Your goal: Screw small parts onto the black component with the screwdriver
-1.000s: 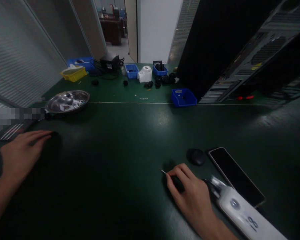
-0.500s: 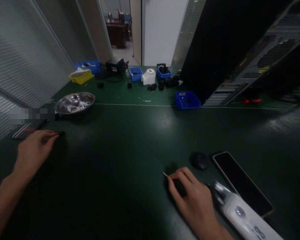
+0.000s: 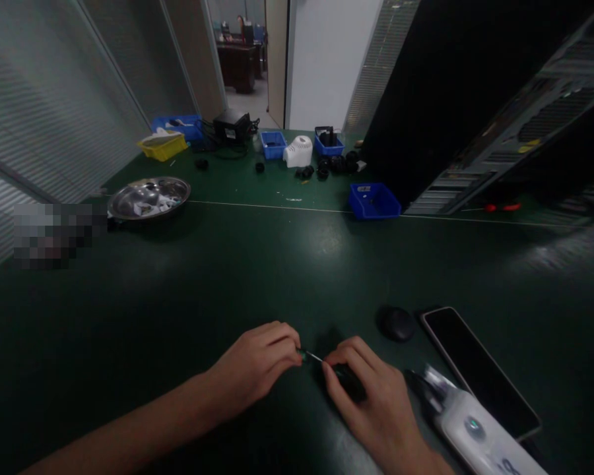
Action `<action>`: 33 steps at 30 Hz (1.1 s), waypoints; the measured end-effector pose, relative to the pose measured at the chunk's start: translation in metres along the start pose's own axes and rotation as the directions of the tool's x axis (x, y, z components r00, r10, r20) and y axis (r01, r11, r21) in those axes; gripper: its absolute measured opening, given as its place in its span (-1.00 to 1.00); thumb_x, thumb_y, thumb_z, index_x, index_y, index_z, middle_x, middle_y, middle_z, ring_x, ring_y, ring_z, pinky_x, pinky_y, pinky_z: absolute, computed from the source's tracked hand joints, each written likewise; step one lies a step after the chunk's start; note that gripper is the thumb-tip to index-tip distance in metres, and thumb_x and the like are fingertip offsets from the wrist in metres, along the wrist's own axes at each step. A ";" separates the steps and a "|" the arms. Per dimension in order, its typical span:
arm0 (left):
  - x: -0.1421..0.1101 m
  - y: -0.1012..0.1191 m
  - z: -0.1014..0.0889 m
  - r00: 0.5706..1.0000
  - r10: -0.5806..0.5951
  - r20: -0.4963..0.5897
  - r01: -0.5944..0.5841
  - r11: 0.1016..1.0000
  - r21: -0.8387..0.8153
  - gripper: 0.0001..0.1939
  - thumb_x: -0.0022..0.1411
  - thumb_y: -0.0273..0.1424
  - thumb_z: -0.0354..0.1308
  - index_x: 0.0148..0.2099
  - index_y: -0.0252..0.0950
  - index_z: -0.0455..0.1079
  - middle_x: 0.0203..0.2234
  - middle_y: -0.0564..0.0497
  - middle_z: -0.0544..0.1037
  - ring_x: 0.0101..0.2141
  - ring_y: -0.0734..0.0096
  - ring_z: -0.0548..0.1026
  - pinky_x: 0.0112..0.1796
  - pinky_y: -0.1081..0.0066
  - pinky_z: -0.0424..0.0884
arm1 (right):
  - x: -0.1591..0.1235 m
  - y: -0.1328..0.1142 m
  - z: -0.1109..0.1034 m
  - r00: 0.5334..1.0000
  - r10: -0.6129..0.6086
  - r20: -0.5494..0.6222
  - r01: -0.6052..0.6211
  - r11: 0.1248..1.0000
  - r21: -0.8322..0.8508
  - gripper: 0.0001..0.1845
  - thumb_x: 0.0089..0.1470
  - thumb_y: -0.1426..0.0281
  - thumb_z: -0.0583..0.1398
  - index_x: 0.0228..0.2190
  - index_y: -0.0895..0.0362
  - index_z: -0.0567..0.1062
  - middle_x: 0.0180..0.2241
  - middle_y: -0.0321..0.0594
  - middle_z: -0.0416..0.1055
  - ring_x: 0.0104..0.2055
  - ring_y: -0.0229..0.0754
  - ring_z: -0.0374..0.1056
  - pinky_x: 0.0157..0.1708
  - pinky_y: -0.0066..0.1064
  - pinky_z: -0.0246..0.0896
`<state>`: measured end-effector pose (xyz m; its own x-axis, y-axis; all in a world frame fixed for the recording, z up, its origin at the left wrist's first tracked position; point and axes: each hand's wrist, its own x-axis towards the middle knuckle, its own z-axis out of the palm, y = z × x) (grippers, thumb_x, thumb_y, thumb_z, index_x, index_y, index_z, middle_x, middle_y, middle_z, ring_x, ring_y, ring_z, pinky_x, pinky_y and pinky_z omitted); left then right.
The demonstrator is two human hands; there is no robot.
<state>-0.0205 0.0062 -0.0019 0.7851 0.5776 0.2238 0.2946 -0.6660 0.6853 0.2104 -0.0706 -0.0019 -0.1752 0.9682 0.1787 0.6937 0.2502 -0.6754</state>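
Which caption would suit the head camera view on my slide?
At a green table, the left hand holds a small piece near the thin-tipped tool in the right hand.

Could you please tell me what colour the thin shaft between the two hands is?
The thin shaft is silvery, seen best in the head view.

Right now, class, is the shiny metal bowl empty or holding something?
Holding something: white scraps lie inside the metal bowl.
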 end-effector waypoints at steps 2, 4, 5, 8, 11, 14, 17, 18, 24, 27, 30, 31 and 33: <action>0.000 0.000 0.003 1.000 -0.006 0.007 0.006 1.000 -0.007 -0.83 0.47 -0.51 0.02 -0.09 -0.30 0.45 -0.13 -0.03 0.53 -0.11 0.41 0.46 -0.07 0.41 0.41 | 0.000 -0.001 0.000 1.000 0.004 0.007 -0.004 1.000 0.010 -0.85 0.34 0.36 0.12 -0.29 0.05 0.46 -0.29 -0.27 0.41 -0.29 -0.25 0.41 -0.28 -0.42 0.24; -0.003 -0.002 0.001 1.000 -0.007 0.002 0.007 0.999 -0.032 -0.83 0.47 -0.52 0.01 -0.08 -0.31 0.44 -0.13 -0.03 0.53 -0.09 0.42 0.45 -0.04 0.41 0.40 | 0.000 -0.003 0.001 1.000 0.008 0.004 -0.008 1.000 0.004 -0.85 0.34 0.36 0.12 -0.30 0.06 0.46 -0.30 -0.27 0.41 -0.30 -0.25 0.41 -0.30 -0.42 0.24; -0.004 -0.002 -0.001 1.000 -0.019 -0.007 0.019 0.998 -0.055 -0.84 0.47 -0.52 0.02 -0.06 -0.31 0.43 -0.13 -0.03 0.53 -0.08 0.43 0.45 -0.03 0.42 0.39 | 0.000 -0.003 0.001 1.000 0.009 0.001 -0.009 1.000 -0.004 -0.85 0.34 0.35 0.13 -0.30 0.06 0.45 -0.31 -0.27 0.41 -0.31 -0.25 0.41 -0.31 -0.42 0.23; -0.006 -0.004 -0.003 0.996 -0.086 -0.031 0.082 0.990 -0.115 -0.82 0.45 -0.51 0.07 0.04 -0.29 0.42 -0.11 -0.02 0.54 -0.07 0.45 0.46 -0.02 0.44 0.40 | 0.000 -0.003 0.003 1.000 0.005 0.002 -0.005 1.000 -0.030 -0.85 0.34 0.35 0.13 -0.31 0.06 0.45 -0.33 -0.28 0.40 -0.35 -0.26 0.39 -0.34 -0.42 0.22; -0.006 -0.006 -0.001 0.998 -0.048 -0.048 0.042 0.993 -0.109 -0.77 0.45 -0.51 0.07 0.09 -0.29 0.44 -0.08 -0.03 0.55 -0.06 0.44 0.47 -0.01 0.43 0.42 | 0.000 -0.002 0.004 1.000 -0.014 0.013 0.014 0.999 -0.037 -0.85 0.33 0.35 0.13 -0.30 0.07 0.46 -0.33 -0.28 0.40 -0.35 -0.26 0.40 -0.34 -0.42 0.22; -0.007 -0.007 0.000 0.998 0.027 -0.059 -0.032 0.996 -0.085 -0.77 0.46 -0.50 0.06 0.07 -0.30 0.47 -0.08 -0.03 0.57 -0.07 0.43 0.49 -0.02 0.43 0.43 | -0.001 -0.001 0.005 0.999 -0.038 0.039 0.038 0.999 0.002 -0.87 0.35 0.37 0.12 -0.27 0.06 0.46 -0.30 -0.28 0.41 -0.33 -0.27 0.41 -0.31 -0.43 0.23; -0.008 -0.005 0.001 0.998 0.046 -0.043 -0.049 0.996 -0.074 -0.76 0.46 -0.49 0.06 0.09 -0.29 0.47 -0.08 -0.04 0.57 -0.09 0.43 0.50 -0.05 0.44 0.45 | -0.001 -0.001 0.005 0.996 -0.065 0.058 0.063 0.997 0.039 -0.88 0.35 0.40 0.12 -0.25 0.05 0.46 -0.28 -0.29 0.42 -0.29 -0.28 0.42 -0.30 -0.45 0.23; -0.009 -0.004 0.001 0.998 0.058 -0.032 -0.060 0.996 -0.064 -0.75 0.46 -0.50 0.05 0.10 -0.29 0.46 -0.07 -0.05 0.57 -0.10 0.43 0.49 -0.07 0.43 0.45 | -0.002 -0.001 0.005 0.995 -0.073 0.061 0.071 0.997 0.037 -0.88 0.35 0.40 0.12 -0.25 0.05 0.46 -0.28 -0.29 0.42 -0.29 -0.28 0.43 -0.30 -0.45 0.23; -0.011 -0.002 0.004 0.994 0.112 -0.010 -0.112 0.994 0.015 -0.72 0.47 -0.49 0.02 0.14 -0.30 0.43 -0.09 -0.10 0.55 -0.14 0.36 0.48 -0.11 0.37 0.45 | -0.001 -0.003 0.008 0.994 -0.098 0.044 0.097 0.995 0.029 -0.87 0.35 0.41 0.12 -0.26 0.06 0.47 -0.28 -0.29 0.44 -0.32 -0.30 0.43 -0.32 -0.47 0.25; -0.010 0.001 0.002 0.998 0.061 0.024 -0.062 0.997 0.041 -0.66 0.48 -0.47 0.02 0.22 -0.22 0.39 -0.09 -0.08 0.52 -0.13 0.36 0.46 -0.12 0.38 0.44 | 0.001 -0.004 0.006 0.994 -0.108 -0.004 0.108 0.994 0.015 -0.86 0.34 0.41 0.13 -0.28 0.07 0.47 -0.30 -0.28 0.44 -0.34 -0.30 0.43 -0.34 -0.48 0.26; -0.006 0.006 -0.001 0.998 0.006 0.068 -0.013 0.996 0.091 -0.56 0.47 -0.48 0.00 0.33 -0.18 0.29 -0.07 -0.11 0.48 -0.12 0.32 0.44 -0.11 0.34 0.45 | 0.002 -0.004 0.003 0.995 -0.092 -0.043 0.090 0.995 -0.045 -0.85 0.34 0.39 0.12 -0.29 0.08 0.47 -0.30 -0.26 0.44 -0.32 -0.28 0.43 -0.34 -0.47 0.26; -0.005 0.008 -0.001 0.996 -0.012 0.090 0.002 0.994 0.108 -0.53 0.46 -0.50 -0.01 0.35 -0.18 0.25 -0.06 -0.12 0.47 -0.10 0.30 0.44 -0.09 0.32 0.46 | 0.003 -0.003 0.003 0.996 -0.082 -0.046 0.078 0.994 -0.075 -0.84 0.35 0.38 0.12 -0.28 0.08 0.48 -0.30 -0.25 0.45 -0.31 -0.27 0.43 -0.34 -0.47 0.26; -0.003 0.010 0.001 0.989 -0.038 0.141 0.017 0.989 0.144 -0.46 0.43 -0.54 -0.02 0.40 -0.22 0.18 0.00 -0.15 0.45 -0.05 0.24 0.43 -0.01 0.24 0.45 | 0.003 -0.002 0.003 0.997 -0.067 -0.044 0.060 0.988 -0.140 -0.81 0.37 0.37 0.10 -0.26 0.08 0.49 -0.27 -0.23 0.46 -0.30 -0.26 0.44 -0.34 -0.46 0.26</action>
<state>-0.0196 -0.0023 0.0039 0.8422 0.5301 0.0980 0.3835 -0.7169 0.5822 0.2068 -0.0682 -0.0022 -0.1903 0.9482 0.2544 0.7728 0.3045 -0.5568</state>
